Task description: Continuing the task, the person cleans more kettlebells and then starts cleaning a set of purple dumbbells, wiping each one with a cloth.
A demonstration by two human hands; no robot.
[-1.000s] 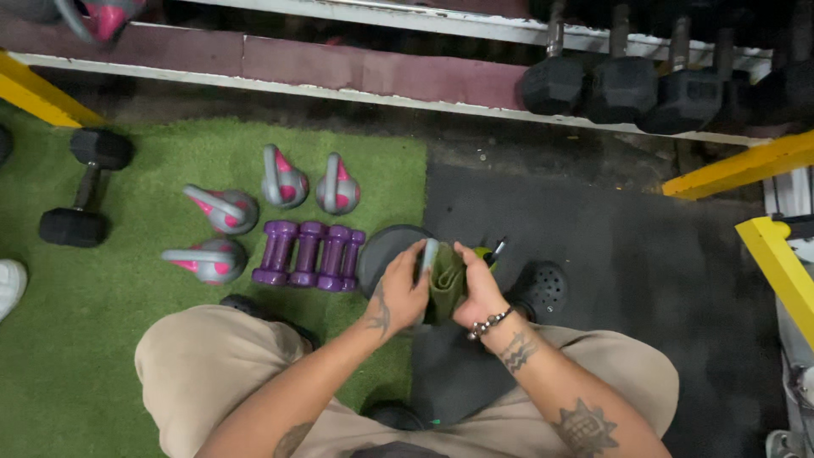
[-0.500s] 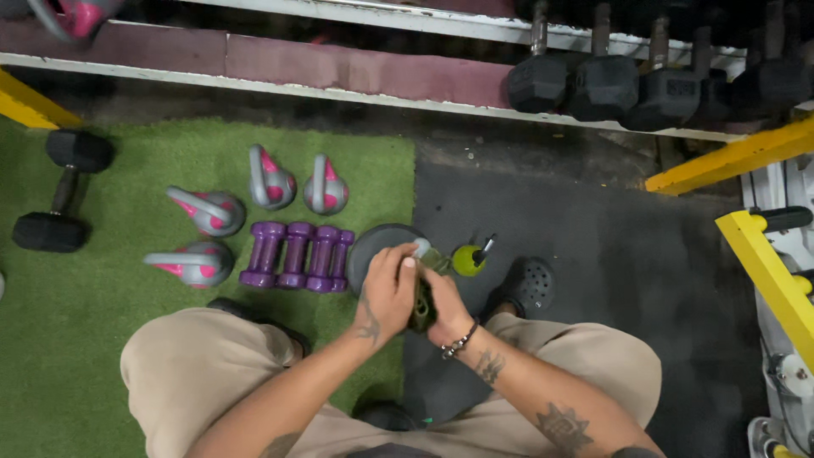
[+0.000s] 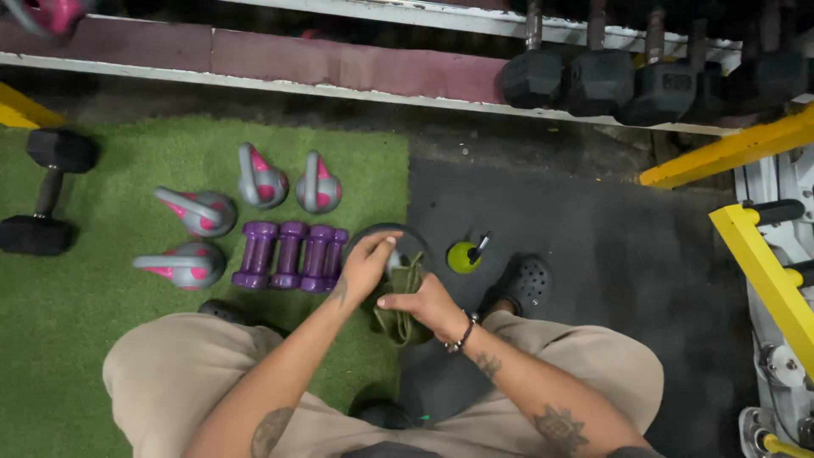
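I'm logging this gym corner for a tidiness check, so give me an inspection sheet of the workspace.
Surface: green turf left, dark rubber mat right.
Job's things: olive cloth against a dark round plate.
Clutter: purple dumbbells, grey-pink kettlebells, black dumbbell, green bottle.
Grippers: left hand on the plate, right hand grips the cloth.
Cables: nothing seen.
Surroundings: dumbbell rack, yellow frame.

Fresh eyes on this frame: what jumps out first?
Both hands meet at centre: the left hand and right hand grip an olive cloth over a dark round weight. Left of them, on green turf, lie four purple dumbbells and four grey-pink kettlebells.
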